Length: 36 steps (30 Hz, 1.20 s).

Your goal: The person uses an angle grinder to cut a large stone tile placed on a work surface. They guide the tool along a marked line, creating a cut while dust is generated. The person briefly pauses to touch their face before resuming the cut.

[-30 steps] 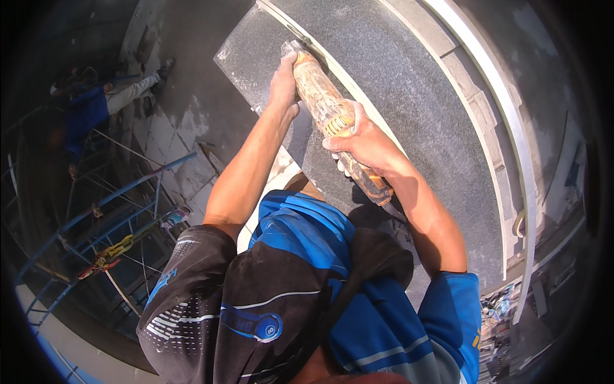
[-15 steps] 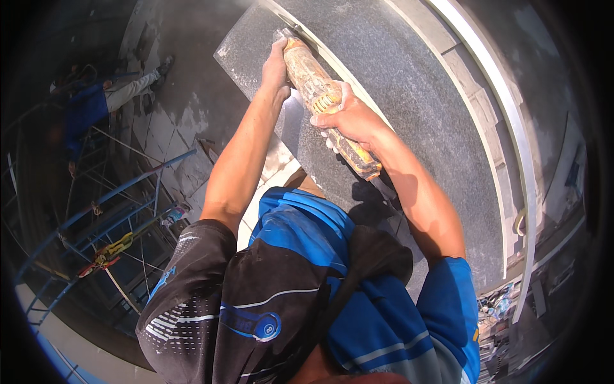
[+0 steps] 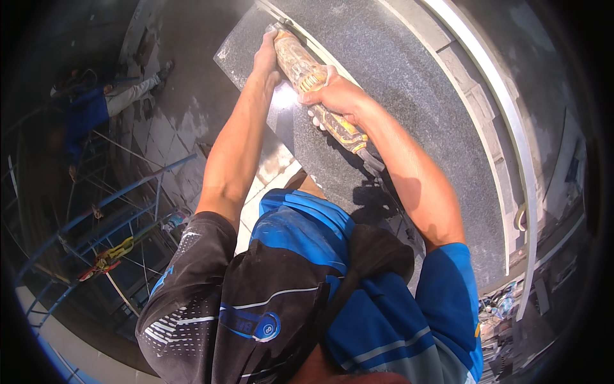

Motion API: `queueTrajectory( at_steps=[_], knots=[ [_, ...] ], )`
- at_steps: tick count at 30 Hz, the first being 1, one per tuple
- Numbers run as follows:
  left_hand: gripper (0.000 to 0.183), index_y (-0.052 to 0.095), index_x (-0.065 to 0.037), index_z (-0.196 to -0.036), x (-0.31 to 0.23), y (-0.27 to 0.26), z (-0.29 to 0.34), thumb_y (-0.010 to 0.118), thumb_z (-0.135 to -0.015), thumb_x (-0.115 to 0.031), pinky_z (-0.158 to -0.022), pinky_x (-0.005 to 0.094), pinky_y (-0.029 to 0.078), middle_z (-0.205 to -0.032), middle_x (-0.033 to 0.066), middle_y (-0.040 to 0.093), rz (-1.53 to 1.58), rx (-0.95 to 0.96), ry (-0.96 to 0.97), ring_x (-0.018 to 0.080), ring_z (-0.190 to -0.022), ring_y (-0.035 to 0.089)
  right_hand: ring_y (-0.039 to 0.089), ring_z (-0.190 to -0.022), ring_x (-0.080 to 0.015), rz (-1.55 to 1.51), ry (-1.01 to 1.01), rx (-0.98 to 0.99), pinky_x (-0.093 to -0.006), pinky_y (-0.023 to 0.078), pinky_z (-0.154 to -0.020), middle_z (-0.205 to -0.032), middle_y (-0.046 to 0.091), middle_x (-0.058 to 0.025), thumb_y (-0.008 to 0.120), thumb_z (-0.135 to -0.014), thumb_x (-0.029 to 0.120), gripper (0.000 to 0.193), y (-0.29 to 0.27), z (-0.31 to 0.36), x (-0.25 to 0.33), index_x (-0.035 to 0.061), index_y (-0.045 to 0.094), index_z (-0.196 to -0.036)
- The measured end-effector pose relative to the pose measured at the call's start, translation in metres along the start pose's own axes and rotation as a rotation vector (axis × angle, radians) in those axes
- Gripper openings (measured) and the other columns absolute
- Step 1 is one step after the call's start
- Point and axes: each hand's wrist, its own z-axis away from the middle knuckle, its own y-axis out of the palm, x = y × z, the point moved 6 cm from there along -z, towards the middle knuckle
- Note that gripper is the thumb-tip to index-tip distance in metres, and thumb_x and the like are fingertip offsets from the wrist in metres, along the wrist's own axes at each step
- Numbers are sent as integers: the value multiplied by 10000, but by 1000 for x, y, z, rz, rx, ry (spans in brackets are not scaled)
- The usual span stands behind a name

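A dusty yellow angle grinder (image 3: 297,61) is held in both my hands over a dark grey stone slab (image 3: 409,128). My left hand (image 3: 267,54) grips it near its head, at the far end. Around the rear part of the body wraps my right hand (image 3: 336,96), with the fingertips showing beneath. From the grinder's back end a dark cord (image 3: 371,160) runs down over the slab. The head lies by a pale straight strip (image 3: 320,51) that crosses the slab. The grinder's disc is hidden.
On the left, blue metal scaffolding (image 3: 121,189) carries a yellow and red strap (image 3: 110,256). A person in blue (image 3: 89,109) is beyond it. A long metal rail (image 3: 505,96) curves along the right, with a tape roll (image 3: 520,217) beside it. Scrap pieces (image 3: 502,307) lie at lower right.
Both my hands and the grinder have shifted a little to the left and away from me. More of the cord now shows behind the grinder.
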Motion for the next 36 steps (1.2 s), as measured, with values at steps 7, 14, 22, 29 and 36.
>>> queueTrajectory(
  at_steps=[7,14,22,29,36],
  knots=[
    [485,639,-1,-1118,0,15,32,474,-1015,-445,-828,457,600,-1001,174,711,-59,-35,4,294,-875,710,696,-765,-260,-30,-70,-6,-366,572,-509,-1040,641,-232,802,-818,33,761,-1,17,0,-53,297,-1382],
    [475,643,-1,-1117,17,13,47,488,-1012,-438,-805,442,600,-988,170,712,-55,-7,7,278,-859,712,696,-858,-249,36,-19,-46,-371,576,-575,-1089,650,-221,808,-817,41,815,-4,43,-15,-45,275,-1427],
    [469,639,-2,-1118,28,17,62,501,-1013,-438,-794,420,601,-984,159,713,-37,-11,25,267,-843,714,676,-747,-183,33,-73,-74,-325,544,-544,-1083,671,-178,815,-822,69,914,-9,55,-26,5,236,-1526],
    [569,623,34,-1195,20,13,47,581,-942,-473,-827,433,576,-1069,181,696,-40,3,38,282,-920,719,671,-740,-184,62,-61,-58,-327,545,-538,-1062,670,-177,812,-823,67,926,-7,39,-20,-16,215,-1526],
    [499,637,6,-1133,11,9,31,518,-998,-459,-818,456,602,-988,174,712,-50,-42,22,285,-870,716,689,-872,-243,60,-68,-55,-369,577,-663,-1092,649,-214,819,-814,68,818,-5,18,-14,-34,289,-1429]
  ],
)
